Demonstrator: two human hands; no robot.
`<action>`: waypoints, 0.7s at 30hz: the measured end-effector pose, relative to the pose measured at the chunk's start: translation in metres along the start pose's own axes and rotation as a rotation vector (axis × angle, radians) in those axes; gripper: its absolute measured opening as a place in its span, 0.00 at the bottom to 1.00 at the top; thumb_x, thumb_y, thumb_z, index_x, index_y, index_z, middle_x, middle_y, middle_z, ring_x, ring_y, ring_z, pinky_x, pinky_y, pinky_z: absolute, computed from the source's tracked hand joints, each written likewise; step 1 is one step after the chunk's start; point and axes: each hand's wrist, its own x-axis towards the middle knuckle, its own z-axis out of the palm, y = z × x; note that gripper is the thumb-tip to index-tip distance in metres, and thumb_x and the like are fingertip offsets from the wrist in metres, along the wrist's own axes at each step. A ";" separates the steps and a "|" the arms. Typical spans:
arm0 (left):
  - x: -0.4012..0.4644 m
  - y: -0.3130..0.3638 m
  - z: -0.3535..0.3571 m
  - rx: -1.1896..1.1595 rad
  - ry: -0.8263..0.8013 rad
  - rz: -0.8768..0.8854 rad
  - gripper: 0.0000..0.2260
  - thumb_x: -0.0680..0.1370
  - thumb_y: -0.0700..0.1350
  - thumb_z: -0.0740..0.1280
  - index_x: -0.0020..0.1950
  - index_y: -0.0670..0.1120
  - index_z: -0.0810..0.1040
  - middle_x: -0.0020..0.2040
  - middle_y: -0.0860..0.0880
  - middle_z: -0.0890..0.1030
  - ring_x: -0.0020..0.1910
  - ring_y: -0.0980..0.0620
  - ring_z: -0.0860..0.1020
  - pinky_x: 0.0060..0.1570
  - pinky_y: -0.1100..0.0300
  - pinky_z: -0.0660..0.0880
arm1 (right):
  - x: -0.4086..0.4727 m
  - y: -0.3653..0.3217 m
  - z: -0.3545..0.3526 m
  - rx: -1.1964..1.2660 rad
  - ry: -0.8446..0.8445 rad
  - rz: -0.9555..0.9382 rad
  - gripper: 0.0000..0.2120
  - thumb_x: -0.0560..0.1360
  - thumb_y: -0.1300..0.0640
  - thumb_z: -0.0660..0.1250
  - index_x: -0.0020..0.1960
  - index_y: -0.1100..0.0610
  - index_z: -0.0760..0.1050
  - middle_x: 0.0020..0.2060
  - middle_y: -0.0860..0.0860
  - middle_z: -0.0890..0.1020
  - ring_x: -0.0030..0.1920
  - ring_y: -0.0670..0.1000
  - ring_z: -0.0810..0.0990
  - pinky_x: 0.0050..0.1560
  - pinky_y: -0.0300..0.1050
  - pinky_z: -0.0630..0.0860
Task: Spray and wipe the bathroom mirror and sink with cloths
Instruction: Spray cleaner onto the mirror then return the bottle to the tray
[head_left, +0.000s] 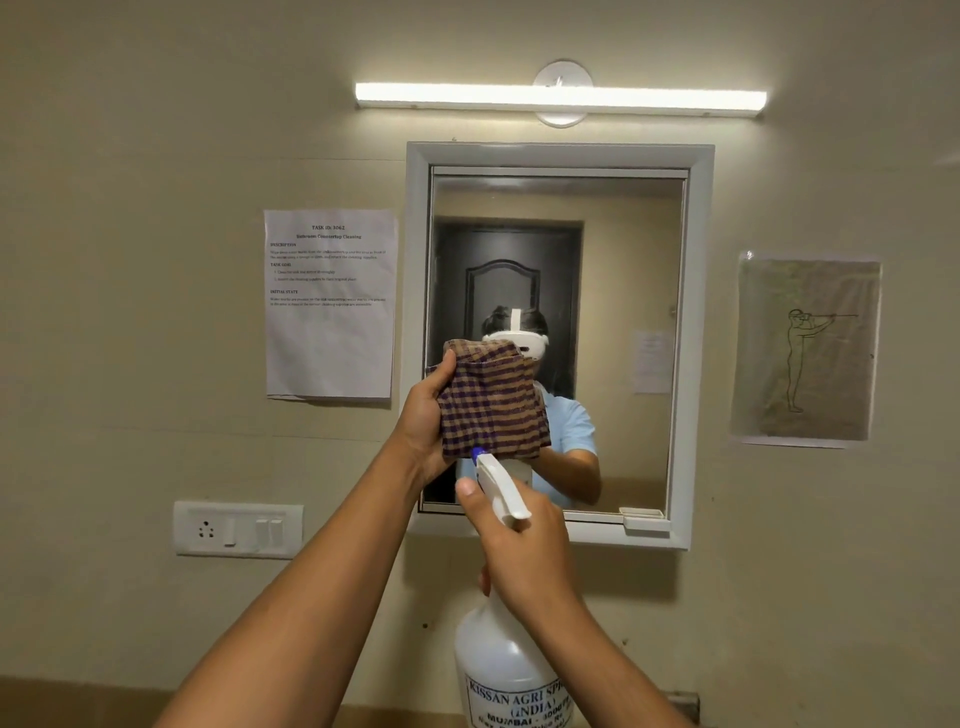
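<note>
The bottle (506, 670) lies nearest the camera, gripped at its neck by the right hand (524, 551), whose fingers are wrapped about the trigger head. Its long axis runs up and slightly left from the body to the nozzle (480, 456), which is aimed straight at the cloth (491, 400). The cloth, a checked folded square, is held up just above and beyond the nozzle, pinched along its left edge by the left hand (426, 415), thumb on the near face. Nozzle tip and the cloth's lower edge appear nearly touching.

Behind the cloth the mirror (623, 291) is seen, so a spray would probably be caught by the cloth and little by the glass. The cloth is judged the coming target, the left hand being nearer the mirror for wiping. Left of that hand a paper notice (330, 304) and a switch plate (239, 529) are fixed to the wall. The sink is not in view.
</note>
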 end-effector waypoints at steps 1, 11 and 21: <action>0.000 0.000 -0.002 -0.005 -0.003 0.002 0.23 0.83 0.59 0.56 0.64 0.44 0.79 0.62 0.41 0.81 0.63 0.37 0.78 0.64 0.37 0.73 | -0.001 0.002 0.000 -0.010 0.001 0.012 0.16 0.74 0.34 0.62 0.30 0.37 0.71 0.22 0.42 0.74 0.29 0.57 0.80 0.31 0.46 0.72; -0.009 0.001 -0.005 -0.022 -0.012 -0.001 0.22 0.83 0.57 0.55 0.59 0.45 0.81 0.54 0.43 0.85 0.53 0.41 0.83 0.53 0.44 0.79 | 0.004 0.006 -0.020 -0.019 0.041 0.107 0.23 0.75 0.34 0.63 0.36 0.53 0.73 0.27 0.50 0.75 0.28 0.53 0.78 0.27 0.51 0.79; -0.019 -0.006 -0.008 -0.016 0.015 -0.028 0.25 0.83 0.58 0.56 0.68 0.41 0.76 0.64 0.38 0.80 0.63 0.37 0.79 0.66 0.38 0.72 | 0.005 -0.009 -0.010 0.056 0.002 0.120 0.16 0.78 0.42 0.65 0.39 0.53 0.76 0.36 0.59 0.81 0.25 0.49 0.78 0.23 0.39 0.73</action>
